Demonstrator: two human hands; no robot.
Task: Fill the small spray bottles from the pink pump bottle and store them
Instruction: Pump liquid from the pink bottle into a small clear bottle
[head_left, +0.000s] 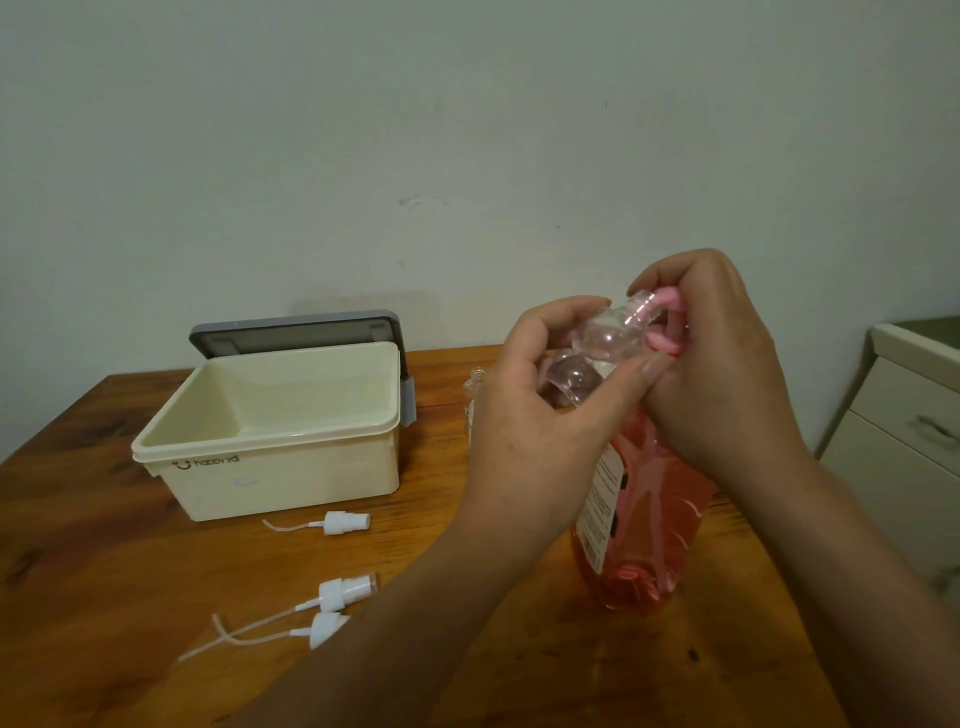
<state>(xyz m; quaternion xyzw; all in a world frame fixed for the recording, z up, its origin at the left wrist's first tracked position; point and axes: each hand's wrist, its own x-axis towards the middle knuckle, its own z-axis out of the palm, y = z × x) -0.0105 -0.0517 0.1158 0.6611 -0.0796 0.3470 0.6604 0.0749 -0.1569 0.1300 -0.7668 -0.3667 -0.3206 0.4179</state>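
Pink pump bottle (647, 525) stands upright on the wooden table (104, 545), right of centre and close in front of me, its clear body full of pink liquid and a printed label facing left. From the head view, both my forearms reach in from the lower edge and meet at the top of it. My right hand (727, 374) arches over the pump head (669, 300) from the right, fingers curled down around it, so that only bits of the pink spout show between them. My left hand (535, 426) comes in from the left, thumb below and fingers above, clasping a small spray bottle (605, 340) that is clear and uncapped. I hold it tilted, with its open neck up against the pink spout. A little liquid seems to sit in its lower part, though I cannot tell how much. Just behind my left hand another small clear bottle (474, 387) stands on the table, mostly hidden. To the left sits a cream storage box (291, 467), its grey lid (296, 330) propped open at the back. Three white spray caps with thin dip tubes lie on the wood: one (347, 522) just in front of the box, two more (345, 592) (324, 627) nearer me, beside my left forearm. A pale drawer cabinet (909, 415) stands at the right edge.
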